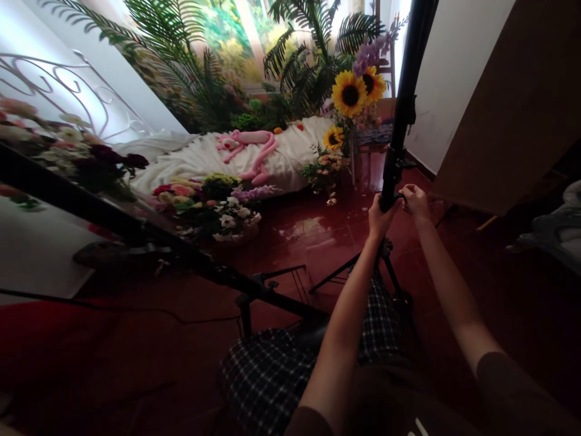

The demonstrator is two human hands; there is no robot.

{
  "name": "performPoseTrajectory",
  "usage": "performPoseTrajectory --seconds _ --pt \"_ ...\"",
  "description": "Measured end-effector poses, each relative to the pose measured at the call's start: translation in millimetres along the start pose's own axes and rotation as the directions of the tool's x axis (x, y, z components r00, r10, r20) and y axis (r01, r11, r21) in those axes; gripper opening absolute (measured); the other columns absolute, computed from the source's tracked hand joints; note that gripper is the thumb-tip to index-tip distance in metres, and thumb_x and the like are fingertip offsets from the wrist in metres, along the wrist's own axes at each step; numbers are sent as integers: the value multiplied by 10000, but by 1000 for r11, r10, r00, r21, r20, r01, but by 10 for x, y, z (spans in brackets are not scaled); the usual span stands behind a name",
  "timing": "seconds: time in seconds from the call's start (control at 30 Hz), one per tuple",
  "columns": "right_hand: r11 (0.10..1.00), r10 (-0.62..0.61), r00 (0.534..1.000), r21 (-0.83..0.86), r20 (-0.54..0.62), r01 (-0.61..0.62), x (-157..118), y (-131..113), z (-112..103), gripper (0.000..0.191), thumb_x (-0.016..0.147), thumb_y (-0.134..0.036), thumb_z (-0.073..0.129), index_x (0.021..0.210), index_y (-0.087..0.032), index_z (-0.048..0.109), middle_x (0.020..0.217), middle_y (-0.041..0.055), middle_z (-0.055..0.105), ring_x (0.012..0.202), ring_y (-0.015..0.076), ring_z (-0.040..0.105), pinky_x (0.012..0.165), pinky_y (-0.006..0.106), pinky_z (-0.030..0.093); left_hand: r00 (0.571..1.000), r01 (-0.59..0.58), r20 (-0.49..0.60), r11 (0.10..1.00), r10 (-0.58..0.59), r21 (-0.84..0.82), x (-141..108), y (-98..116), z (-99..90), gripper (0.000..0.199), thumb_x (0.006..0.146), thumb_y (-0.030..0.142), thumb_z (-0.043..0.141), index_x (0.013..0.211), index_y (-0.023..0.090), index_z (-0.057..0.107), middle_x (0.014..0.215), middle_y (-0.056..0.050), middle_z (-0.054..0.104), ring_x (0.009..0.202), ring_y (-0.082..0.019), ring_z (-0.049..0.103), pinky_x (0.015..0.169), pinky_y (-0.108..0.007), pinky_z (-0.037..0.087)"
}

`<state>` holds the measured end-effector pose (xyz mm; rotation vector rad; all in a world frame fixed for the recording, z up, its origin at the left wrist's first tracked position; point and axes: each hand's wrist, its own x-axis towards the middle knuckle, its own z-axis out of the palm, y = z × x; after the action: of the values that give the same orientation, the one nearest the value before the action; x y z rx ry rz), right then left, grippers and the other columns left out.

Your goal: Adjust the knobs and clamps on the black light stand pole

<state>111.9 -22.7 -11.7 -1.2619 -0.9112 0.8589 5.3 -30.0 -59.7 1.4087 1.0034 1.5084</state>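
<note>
A black light stand (400,121) rises at the right of the view, its pole leaning slightly and its legs (391,269) spread on the floor below. My left hand (380,217) is wrapped round the pole just under a clamp joint. Beside it, my right hand (414,201) pinches a small dark knob (401,197) on the side of the stand. Its fingertips partly cover that knob. Between my knees and the left edge, a second black stand (195,260) slants across the view, touched by neither hand.
A bed with white cloth (181,158) holds a pink plush toy (254,138). Around it are flower arrangements (231,212), sunflowers (349,94) and palm leaves (177,36). A brown panel (508,115) stands at right. A cable (172,313) crosses the red tiled floor (290,233).
</note>
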Motion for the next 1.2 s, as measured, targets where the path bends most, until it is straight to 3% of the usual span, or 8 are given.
performPoseTrajectory --seconds 0.1,0.2,0.4,0.57,0.73,0.97,1.2 --pt "993 20 1000 120 -22 -17 -96 20 28 90 747 -251 587 823 -207 569 435 -116 364 362 57 284 370 179 213 1000 9 7 1000 -9 -11 -10 31 -5 508 711 657 742 865 214 549 743 29 553 686 -117 505 664 -236 391" --pt "994 -13 1000 113 6 12 -158 32 8 136 785 -309 573 836 -192 619 444 -96 395 373 58 293 383 184 217 1000 7 1 1000 -7 -7 -18 54 -11 502 712 646 747 873 211 554 751 24 560 692 -119 511 668 -240 393" --pt "988 -155 988 21 3 155 -227 188 -12 382 824 -601 574 851 -220 582 571 -63 463 438 73 379 410 198 269 1000 5 4 1000 -5 -14 -20 30 -10 470 727 608 755 890 209 567 760 24 572 693 -115 525 667 -237 401" --pt "963 -270 959 13 83 270 -288 424 -21 572 836 -795 438 1052 -273 527 655 -72 395 485 98 375 446 214 331 999 41 5 999 -41 5 -18 15 -7 446 743 578 755 936 212 588 762 22 592 694 -117 549 682 -238 417" --pt "946 -319 936 -9 147 324 -283 484 -88 593 831 -815 468 1090 -287 546 687 -59 399 520 109 387 489 240 366 1000 22 0 1000 -22 14 -16 21 -9 425 747 558 762 924 211 593 755 18 587 718 -127 554 680 -237 420" --pt "927 -375 925 5 66 375 -266 494 -60 577 841 -785 486 1066 -260 559 649 -74 405 528 102 395 501 220 354 1000 23 2 1000 -23 5 -20 23 -2 404 757 542 755 905 213 574 766 31 572 717 -116 545 685 -226 408" --pt "957 -290 957 -10 10 290 -186 436 15 529 813 -790 482 808 -264 424 648 -64 375 543 108 403 532 225 377 1000 -6 16 1000 7 -14 -22 10 -12 419 766 563 738 904 212 555 769 24 584 705 -115 542 681 -230 418"
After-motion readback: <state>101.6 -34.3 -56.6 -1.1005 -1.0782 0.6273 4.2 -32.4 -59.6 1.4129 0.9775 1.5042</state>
